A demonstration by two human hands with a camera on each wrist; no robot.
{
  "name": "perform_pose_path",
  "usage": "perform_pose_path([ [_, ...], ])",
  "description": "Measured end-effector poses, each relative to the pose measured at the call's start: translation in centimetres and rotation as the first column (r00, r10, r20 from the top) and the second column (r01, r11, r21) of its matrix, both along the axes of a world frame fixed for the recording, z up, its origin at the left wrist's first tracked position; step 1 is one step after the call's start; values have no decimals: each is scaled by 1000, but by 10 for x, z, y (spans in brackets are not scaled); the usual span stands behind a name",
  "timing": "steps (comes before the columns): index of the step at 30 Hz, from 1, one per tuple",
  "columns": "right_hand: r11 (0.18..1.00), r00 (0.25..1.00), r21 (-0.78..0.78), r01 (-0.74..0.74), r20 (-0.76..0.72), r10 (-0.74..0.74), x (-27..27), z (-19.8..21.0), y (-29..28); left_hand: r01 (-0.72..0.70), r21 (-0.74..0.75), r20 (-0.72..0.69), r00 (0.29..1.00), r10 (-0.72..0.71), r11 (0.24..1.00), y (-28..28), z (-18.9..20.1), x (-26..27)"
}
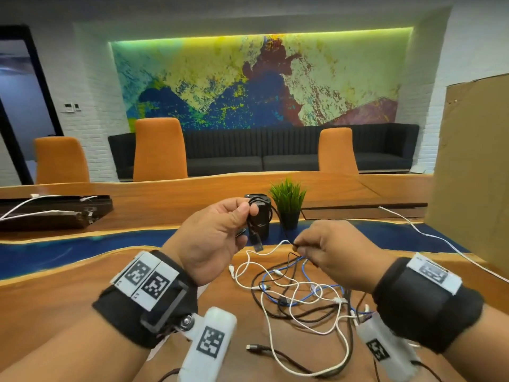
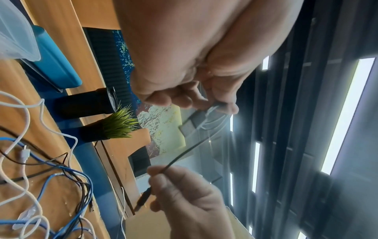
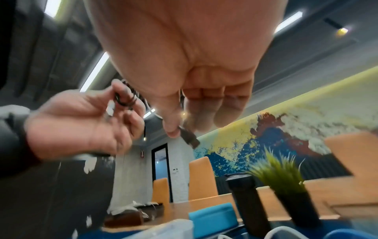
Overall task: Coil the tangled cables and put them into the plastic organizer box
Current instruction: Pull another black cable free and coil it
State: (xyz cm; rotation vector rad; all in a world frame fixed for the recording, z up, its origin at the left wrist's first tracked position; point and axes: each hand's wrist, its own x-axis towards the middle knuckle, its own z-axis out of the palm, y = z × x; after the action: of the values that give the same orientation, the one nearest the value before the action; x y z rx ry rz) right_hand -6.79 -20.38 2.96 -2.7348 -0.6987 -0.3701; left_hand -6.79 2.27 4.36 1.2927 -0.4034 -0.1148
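Note:
My left hand (image 1: 243,215) is raised above the table and grips a few loops of a black cable (image 1: 257,244), whose USB plug hangs below the fingers. My right hand (image 1: 297,244) pinches the same cable further along; in the right wrist view a dark plug (image 3: 189,136) sticks out between thumb and finger. A tangle of white, blue and black cables (image 1: 297,293) lies on the wooden table (image 1: 68,307) under both hands. The clear plastic organizer box (image 2: 16,32) with a blue lid (image 2: 55,64) beside it shows only in the wrist views.
A black cylinder (image 1: 263,226) and a small potted plant (image 1: 287,205) stand just behind my hands. A cardboard sheet (image 1: 468,175) rises at the right, with a white cable (image 1: 440,238) running past it. A brown case (image 1: 55,213) with white cables lies far left.

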Motion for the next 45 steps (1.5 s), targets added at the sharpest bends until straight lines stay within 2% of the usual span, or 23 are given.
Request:
perform_pose_path([
  [2,972,999,234,9,-40,0,-1,5,7,-44,9,-7,999,44,999,-3,-3,3],
  [3,910,996,413,28,-84,7,0,9,9,-39,-6,-13,999,39,999,-5,-4,4],
  [5,672,979,734,98,-194,69,0,18,14,-3,-23,-20,1000,3,1000,-10,-4,2],
  [6,541,965,830,138,-235,114,-1,22,16,14,-23,-22,1000,-14,1000,-13,-4,0],
  [7,435,954,884,170,-258,151,-1,25,18,23,-19,-21,1000,-23,1000,-16,-5,-2],
  [9,309,928,925,223,-298,222,-1,28,22,17,-7,-8,1000,-17,1000,-18,-7,-3],
  [12,234,831,921,312,-384,402,-1,22,26,-45,-7,15,999,45,999,-19,-7,-3],
  [15,190,648,899,395,-419,636,-4,12,27,-119,81,101,989,110,990,-20,-8,-5],
  [18,271,458,898,346,-414,787,-8,4,27,-143,185,191,976,107,972,-23,-12,-7],
  [20,334,394,897,290,-430,813,-11,4,26,-159,233,229,968,105,959,-24,-14,-7],
  [22,366,464,890,272,-454,760,-12,7,25,-211,269,250,958,144,940,-25,-14,-5],
  [25,428,662,856,289,-502,557,-11,13,18,-335,332,265,930,253,882,-18,-12,-1],
  [27,587,827,773,242,-481,292,-8,15,6,-366,329,194,929,317,871,-8,-7,2],
  [29,811,957,550,199,-288,-40,-2,16,-7,-341,318,110,940,323,884,1,-2,3],
  [31,933,974,279,226,-43,-223,4,15,-14,-263,321,51,964,261,910,2,-1,1],
  [33,953,960,160,257,76,-271,10,12,-14,-175,261,-8,983,183,949,0,-2,0],
  [35,960,962,124,250,82,-261,11,8,-8,-119,175,-45,991,128,977,-2,0,-1],
  [37,949,979,241,205,-30,-203,9,4,-3,-94,146,-45,994,101,985,-3,2,-2],
  [38,896,979,399,196,-128,-157,8,3,0,-88,158,-33,995,94,984,-2,2,-2],
  [39,789,968,576,213,-234,-90,5,3,4,-84,177,-20,996,89,981,-2,1,-3],
  [41,490,911,818,301,-398,104,0,4,12,-73,213,3,997,74,974,-2,-1,-4],
  [43,230,853,896,380,-436,288,-1,6,19,-70,219,10,998,70,973,-3,-3,-4],
  [45,16,799,898,440,-400,448,-1,5,25,-85,214,17,996,83,973,-4,-4,-4],
])
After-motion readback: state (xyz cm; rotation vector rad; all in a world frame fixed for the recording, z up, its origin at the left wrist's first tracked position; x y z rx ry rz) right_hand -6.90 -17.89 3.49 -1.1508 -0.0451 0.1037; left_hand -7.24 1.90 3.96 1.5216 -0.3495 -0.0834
